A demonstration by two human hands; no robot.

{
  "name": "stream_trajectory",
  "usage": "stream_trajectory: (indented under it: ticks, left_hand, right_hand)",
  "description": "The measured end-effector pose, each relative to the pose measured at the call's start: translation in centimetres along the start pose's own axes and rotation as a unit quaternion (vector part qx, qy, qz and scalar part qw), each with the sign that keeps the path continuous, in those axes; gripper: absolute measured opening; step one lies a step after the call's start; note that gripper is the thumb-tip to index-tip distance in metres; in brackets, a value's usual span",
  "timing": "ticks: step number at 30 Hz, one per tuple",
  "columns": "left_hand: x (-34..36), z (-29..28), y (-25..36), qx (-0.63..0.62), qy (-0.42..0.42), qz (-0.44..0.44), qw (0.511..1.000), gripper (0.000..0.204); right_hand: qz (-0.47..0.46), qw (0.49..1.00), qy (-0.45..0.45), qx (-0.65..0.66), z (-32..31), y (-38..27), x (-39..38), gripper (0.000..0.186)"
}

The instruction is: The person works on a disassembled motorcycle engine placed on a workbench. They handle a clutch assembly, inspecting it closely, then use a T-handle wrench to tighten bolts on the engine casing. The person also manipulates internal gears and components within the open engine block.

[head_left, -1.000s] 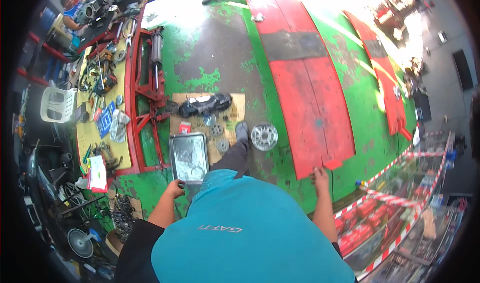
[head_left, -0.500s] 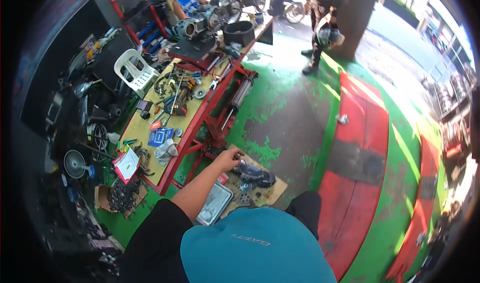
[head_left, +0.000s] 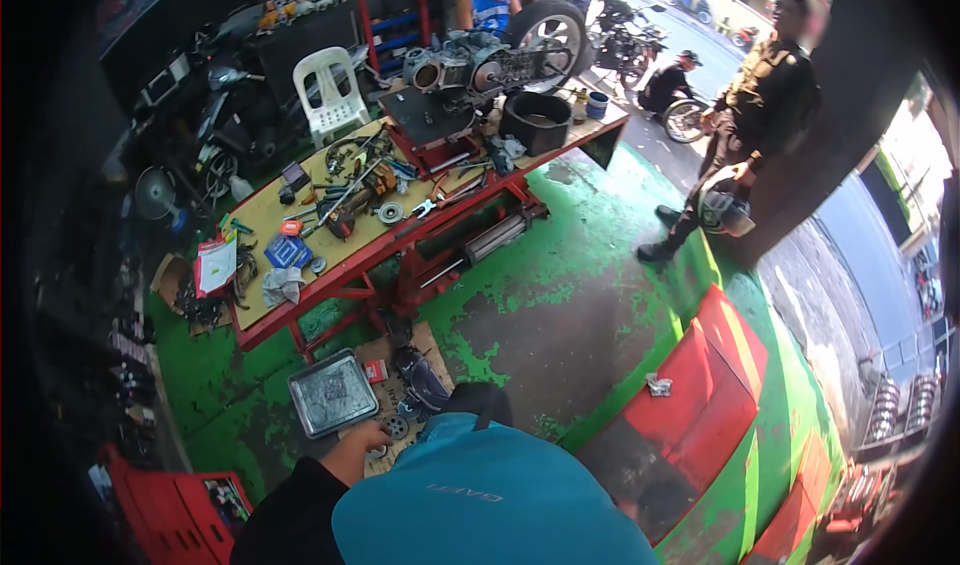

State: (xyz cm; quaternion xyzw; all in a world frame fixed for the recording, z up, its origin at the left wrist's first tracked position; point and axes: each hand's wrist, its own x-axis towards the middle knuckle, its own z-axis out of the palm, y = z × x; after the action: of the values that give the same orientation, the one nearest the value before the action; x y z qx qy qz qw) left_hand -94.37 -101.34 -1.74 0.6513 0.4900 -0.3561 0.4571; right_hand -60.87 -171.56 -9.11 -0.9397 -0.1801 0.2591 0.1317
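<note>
My left hand (head_left: 362,447) reaches low over a piece of cardboard (head_left: 434,351) on the floor, its fingers curled down at a small pale metal part that I cannot make out well. Beside the fingertips lies a round grey disc with holes (head_left: 397,427). Just beyond it sits a dark, rounded part (head_left: 424,381), with a small red box (head_left: 375,371) to its left. A rectangular metal tray (head_left: 333,393) rests left of the cardboard. My right hand is out of view; teal cloth covers the lower middle of the picture.
A red-framed workbench (head_left: 330,283) holds tools, a rag (head_left: 282,286) and an engine with a wheel (head_left: 490,65). A red ramp (head_left: 690,390) lies to the right. One person stands holding a helmet (head_left: 724,213); others sit farther back. A red tool cabinet (head_left: 185,505) stands lower left.
The view has swung to the right. My left hand has gone from above the dark part back toward me, down to the small parts near the tray.
</note>
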Motion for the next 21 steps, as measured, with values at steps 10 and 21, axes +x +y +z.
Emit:
stream_trajectory:
  ticks: [10, 21]
  left_hand:
    - [6.0, 0.6, 11.9, -0.334, 0.145, 0.056, 0.93, 0.052]
    - [8.9, -27.0, 32.1, -0.34, 0.388, 0.313, 0.798, 0.041]
  right_hand:
    - [0.19, 0.883, 0.065, 0.425, -23.7, -12.3, 30.5, 0.03]
    - [-0.141, 0.946, -0.06, 0.284, -23.9, -45.5, 50.1, 0.027]
